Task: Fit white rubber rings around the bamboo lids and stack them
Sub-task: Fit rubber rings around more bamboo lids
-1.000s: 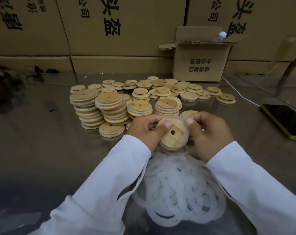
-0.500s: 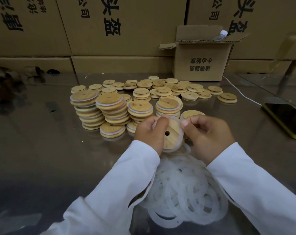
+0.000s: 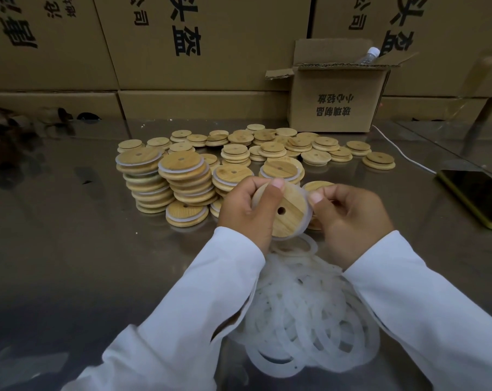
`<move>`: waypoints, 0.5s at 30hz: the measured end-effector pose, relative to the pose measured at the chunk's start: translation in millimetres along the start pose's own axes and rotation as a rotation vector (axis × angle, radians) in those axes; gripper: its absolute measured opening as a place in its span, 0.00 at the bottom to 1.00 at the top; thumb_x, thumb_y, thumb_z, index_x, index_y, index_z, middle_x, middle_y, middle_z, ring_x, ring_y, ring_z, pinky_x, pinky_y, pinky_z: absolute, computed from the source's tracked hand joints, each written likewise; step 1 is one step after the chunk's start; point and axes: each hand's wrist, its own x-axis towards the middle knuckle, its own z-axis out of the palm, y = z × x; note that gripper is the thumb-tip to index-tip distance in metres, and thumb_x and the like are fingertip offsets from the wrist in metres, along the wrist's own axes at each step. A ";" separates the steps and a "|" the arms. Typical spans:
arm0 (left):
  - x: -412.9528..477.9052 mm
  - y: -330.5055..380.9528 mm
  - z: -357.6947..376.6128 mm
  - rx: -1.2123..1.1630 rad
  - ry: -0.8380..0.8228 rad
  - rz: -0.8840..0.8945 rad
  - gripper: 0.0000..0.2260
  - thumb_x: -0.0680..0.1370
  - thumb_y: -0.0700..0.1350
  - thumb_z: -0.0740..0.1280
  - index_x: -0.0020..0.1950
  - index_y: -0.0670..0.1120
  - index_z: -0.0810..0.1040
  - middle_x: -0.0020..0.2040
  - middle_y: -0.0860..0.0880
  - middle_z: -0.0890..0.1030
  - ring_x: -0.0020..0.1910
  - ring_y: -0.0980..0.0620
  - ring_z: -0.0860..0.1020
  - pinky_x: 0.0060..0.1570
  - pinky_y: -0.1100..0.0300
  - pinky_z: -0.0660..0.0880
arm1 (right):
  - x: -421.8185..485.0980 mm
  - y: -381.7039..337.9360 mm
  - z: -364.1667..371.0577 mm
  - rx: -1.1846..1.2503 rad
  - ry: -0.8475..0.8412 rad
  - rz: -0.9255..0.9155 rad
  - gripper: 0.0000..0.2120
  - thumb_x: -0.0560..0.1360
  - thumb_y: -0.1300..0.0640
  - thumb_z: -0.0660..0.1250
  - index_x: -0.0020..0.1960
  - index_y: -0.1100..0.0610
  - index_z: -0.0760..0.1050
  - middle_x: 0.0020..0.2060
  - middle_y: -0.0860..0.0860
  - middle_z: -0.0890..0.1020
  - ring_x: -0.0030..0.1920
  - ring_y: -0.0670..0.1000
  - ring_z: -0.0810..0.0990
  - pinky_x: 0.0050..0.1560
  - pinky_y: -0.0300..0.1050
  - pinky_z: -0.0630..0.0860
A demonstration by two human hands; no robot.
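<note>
A round bamboo lid (image 3: 288, 215) with a centre hole is held upright between both hands above the table. My left hand (image 3: 246, 213) grips its left edge, thumb on top. My right hand (image 3: 349, 218) pinches the white rubber ring (image 3: 306, 204) running around the lid's right rim. A heap of loose white rings (image 3: 306, 314) lies below my wrists. Stacks of ringed lids (image 3: 144, 179) (image 3: 187, 179) stand to the left, and several bare lids (image 3: 298, 145) are spread behind.
An open small cardboard box (image 3: 335, 105) holding a bottle stands at the back right, before a wall of large cartons (image 3: 199, 43). A phone (image 3: 479, 196) with a white cable (image 3: 400, 153) lies at the right. The shiny metal table (image 3: 69, 249) reflects the surroundings.
The lid has turned in my hands and tilted more to face me. My right fingers have shifted along the rim, working the ring around it.
</note>
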 end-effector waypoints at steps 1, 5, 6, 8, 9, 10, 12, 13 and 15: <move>-0.2 0.8 -1.1 0.003 -0.011 0.010 0.06 0.77 0.45 0.64 0.41 0.48 0.77 0.38 0.50 0.79 0.41 0.52 0.77 0.42 0.63 0.74 | -0.1 0.7 0.1 -0.029 0.015 -0.020 0.11 0.76 0.57 0.63 0.35 0.47 0.72 0.38 0.45 0.78 0.38 0.41 0.75 0.37 0.27 0.68; 0.6 1.5 -3.8 -0.011 0.003 0.004 0.06 0.77 0.45 0.63 0.43 0.47 0.78 0.42 0.45 0.80 0.45 0.45 0.78 0.48 0.52 0.75 | -1.1 1.4 3.8 -0.076 0.061 -0.117 0.12 0.75 0.60 0.64 0.34 0.49 0.71 0.47 0.46 0.75 0.41 0.37 0.72 0.38 0.18 0.64; 0.9 1.7 -4.3 -0.017 0.011 -0.001 0.06 0.77 0.45 0.63 0.44 0.47 0.78 0.43 0.44 0.80 0.46 0.44 0.78 0.49 0.50 0.75 | -1.4 1.4 4.7 -0.078 0.060 -0.135 0.12 0.75 0.60 0.65 0.34 0.49 0.71 0.47 0.46 0.75 0.42 0.37 0.72 0.39 0.18 0.64; 1.3 1.2 -4.6 -0.018 0.015 -0.003 0.06 0.77 0.45 0.63 0.43 0.48 0.78 0.43 0.44 0.81 0.46 0.44 0.78 0.49 0.50 0.75 | -1.1 2.1 5.1 -0.065 0.060 -0.157 0.12 0.74 0.61 0.66 0.34 0.49 0.72 0.46 0.46 0.76 0.43 0.38 0.73 0.40 0.20 0.66; 1.3 0.8 -4.2 -0.017 0.007 -0.005 0.06 0.77 0.45 0.63 0.43 0.49 0.78 0.43 0.44 0.80 0.46 0.44 0.78 0.49 0.50 0.75 | -0.8 3.0 4.3 -0.053 0.062 -0.155 0.11 0.73 0.60 0.67 0.34 0.49 0.73 0.45 0.46 0.76 0.43 0.39 0.74 0.40 0.20 0.66; 1.0 0.2 -3.6 -0.018 -0.001 -0.007 0.06 0.77 0.46 0.63 0.43 0.49 0.77 0.42 0.45 0.80 0.45 0.45 0.78 0.48 0.50 0.76 | -0.7 3.7 2.9 -0.035 0.061 -0.143 0.11 0.73 0.60 0.67 0.34 0.49 0.73 0.44 0.46 0.76 0.43 0.39 0.75 0.39 0.21 0.67; 0.1 -1.5 -2.8 -0.025 -0.009 0.000 0.05 0.77 0.46 0.64 0.42 0.50 0.77 0.41 0.46 0.80 0.44 0.47 0.78 0.47 0.51 0.76 | -0.7 4.7 0.0 0.025 0.054 -0.100 0.09 0.72 0.58 0.68 0.35 0.49 0.75 0.42 0.45 0.78 0.39 0.40 0.76 0.36 0.22 0.68; -0.4 -2.2 -2.7 -0.037 -0.005 0.006 0.04 0.76 0.46 0.65 0.42 0.51 0.78 0.41 0.46 0.81 0.44 0.47 0.78 0.48 0.51 0.76 | -1.0 4.4 -0.9 0.076 0.052 -0.079 0.08 0.72 0.57 0.69 0.35 0.48 0.76 0.40 0.44 0.79 0.37 0.40 0.77 0.35 0.23 0.69; -1.0 -2.5 -2.8 -0.104 0.011 0.003 0.03 0.74 0.49 0.68 0.42 0.50 0.79 0.42 0.44 0.82 0.45 0.44 0.79 0.48 0.48 0.77 | -2.5 2.4 -1.0 0.192 0.042 -0.055 0.07 0.71 0.57 0.69 0.36 0.48 0.77 0.38 0.45 0.81 0.36 0.39 0.78 0.35 0.26 0.71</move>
